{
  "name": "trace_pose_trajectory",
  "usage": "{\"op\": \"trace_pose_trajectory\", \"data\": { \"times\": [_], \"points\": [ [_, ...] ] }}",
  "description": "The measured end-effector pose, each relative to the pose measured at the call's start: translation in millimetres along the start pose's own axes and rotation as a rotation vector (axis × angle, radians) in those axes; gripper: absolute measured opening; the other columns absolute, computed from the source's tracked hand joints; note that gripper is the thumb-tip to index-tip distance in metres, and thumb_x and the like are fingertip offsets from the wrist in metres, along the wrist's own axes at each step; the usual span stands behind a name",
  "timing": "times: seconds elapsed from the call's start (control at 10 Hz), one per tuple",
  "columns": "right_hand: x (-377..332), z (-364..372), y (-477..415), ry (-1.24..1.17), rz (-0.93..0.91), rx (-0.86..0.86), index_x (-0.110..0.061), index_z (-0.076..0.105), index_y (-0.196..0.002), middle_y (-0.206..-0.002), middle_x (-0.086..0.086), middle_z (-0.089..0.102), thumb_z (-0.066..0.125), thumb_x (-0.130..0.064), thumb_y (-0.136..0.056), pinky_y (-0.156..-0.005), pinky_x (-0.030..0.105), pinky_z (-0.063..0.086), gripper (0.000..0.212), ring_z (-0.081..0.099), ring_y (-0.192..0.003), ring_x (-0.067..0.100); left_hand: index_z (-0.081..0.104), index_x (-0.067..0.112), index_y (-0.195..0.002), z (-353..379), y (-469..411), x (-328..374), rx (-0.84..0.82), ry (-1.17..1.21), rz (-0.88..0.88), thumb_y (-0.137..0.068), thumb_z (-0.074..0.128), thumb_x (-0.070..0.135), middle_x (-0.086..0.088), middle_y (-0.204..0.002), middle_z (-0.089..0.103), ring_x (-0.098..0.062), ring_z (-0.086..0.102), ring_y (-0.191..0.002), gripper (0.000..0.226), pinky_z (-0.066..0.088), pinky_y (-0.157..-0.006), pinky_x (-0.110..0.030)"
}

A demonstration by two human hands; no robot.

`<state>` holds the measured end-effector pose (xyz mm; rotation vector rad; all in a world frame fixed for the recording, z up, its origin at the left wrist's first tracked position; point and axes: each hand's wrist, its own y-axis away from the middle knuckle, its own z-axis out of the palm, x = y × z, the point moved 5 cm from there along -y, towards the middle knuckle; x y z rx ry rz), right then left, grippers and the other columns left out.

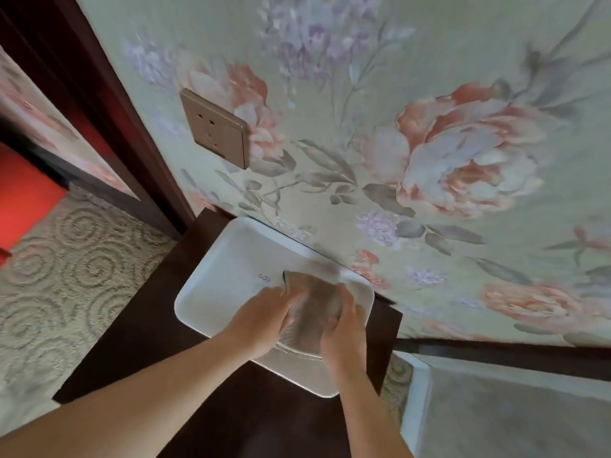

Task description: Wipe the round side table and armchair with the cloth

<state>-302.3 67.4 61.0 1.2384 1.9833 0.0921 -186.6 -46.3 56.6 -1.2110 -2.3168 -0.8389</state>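
A grey-brown cloth (314, 309) is bunched between both my hands over a white rectangular tray (228, 259). My left hand (261, 317) grips the cloth's left side, and my right hand (345, 328) grips its right side. The tray rests on a dark brown wooden surface (139, 328) with straight edges against the wall. No round side table or armchair shows in this view. Part of the cloth is hidden under my fingers.
Floral wallpaper (429, 143) rises right behind the tray, with a bronze wall socket (215, 128) at upper left. Patterned beige carpet (66, 276) lies to the left, beside a dark door frame (109, 110). A grey surface with a pale edge (512, 414) sits at lower right.
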Motion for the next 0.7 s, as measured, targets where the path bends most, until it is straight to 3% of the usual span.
{"op": "trace_pose_trajectory", "data": {
  "times": [0.1,0.2,0.3,0.4,0.5,0.6,0.7],
  "points": [
    [11,31,-8,0.376,-0.147,0.003,-0.028,0.026,-0.155,-0.166,0.007,0.011,0.046,-0.021,-0.102,-0.115,0.037,0.036,0.057,0.032,-0.145,0.029,0.016,0.039,-0.158,24,-11,-15,-0.030,-0.257,-0.003,-0.102,0.053,0.032,-0.011,-0.169,0.001,-0.031,0.000,-0.156,0.067,0.021,-0.124,-0.044],
    [20,50,-3,0.533,-0.207,0.029,-0.027,-0.005,-0.156,-0.166,0.006,-0.020,0.035,-0.040,-0.105,-0.123,0.047,-0.002,0.066,-0.013,-0.153,0.032,0.005,0.033,-0.160,35,-18,-24,-0.022,-0.462,0.042,-0.099,0.050,0.046,-0.007,-0.159,-0.037,-0.030,-0.034,-0.145,0.077,-0.005,-0.125,-0.049],
    [34,61,-7,0.533,-0.219,0.008,-0.029,-0.025,-0.151,-0.160,0.000,-0.033,0.020,-0.051,-0.104,-0.122,0.044,-0.013,0.068,-0.025,-0.150,0.028,-0.001,0.031,-0.158,36,-23,-28,0.003,-0.563,0.085,-0.096,0.047,0.055,-0.006,-0.157,-0.041,-0.034,-0.040,-0.141,0.082,-0.018,-0.119,-0.054],
    [41,68,-14,0.562,-0.189,0.013,-0.030,-0.034,-0.147,-0.155,-0.002,-0.042,0.005,-0.061,-0.098,-0.120,0.042,-0.020,0.071,-0.036,-0.144,0.025,-0.016,0.030,-0.154,41,-30,-34,-0.098,-0.647,0.089,-0.098,0.033,0.062,-0.002,-0.161,-0.035,-0.037,-0.040,-0.141,0.082,-0.021,-0.118,-0.056],
    [42,72,-18,0.561,-0.156,0.008,-0.031,-0.038,-0.146,-0.153,-0.003,-0.047,-0.005,-0.064,-0.092,-0.119,0.042,-0.022,0.071,-0.043,-0.140,0.022,-0.028,0.028,-0.148,45,-35,-41,-0.131,-0.685,0.120,-0.098,0.024,0.063,0.002,-0.162,-0.028,-0.043,-0.026,-0.147,0.080,-0.022,-0.116,-0.054],
    [42,68,-20,0.572,-0.111,-0.038,-0.033,-0.039,-0.145,-0.151,-0.005,-0.050,-0.003,-0.064,-0.093,-0.119,0.041,-0.021,0.070,-0.044,-0.139,0.020,-0.029,0.032,-0.148,38,-35,-40,-0.155,-0.681,0.107,-0.098,0.019,0.066,0.006,-0.158,-0.033,-0.040,-0.022,-0.151,0.077,-0.018,-0.119,-0.054],
    [27,56,-14,0.463,-0.140,-0.146,-0.034,-0.030,-0.147,-0.160,-0.005,-0.036,0.008,-0.060,-0.100,-0.123,0.040,-0.012,0.066,-0.034,-0.144,0.015,-0.006,0.029,-0.159,25,-30,-25,-0.163,-0.591,0.114,-0.103,0.024,0.057,0.002,-0.167,-0.016,-0.035,-0.008,-0.155,0.070,-0.004,-0.125,-0.051]
  ]
}}
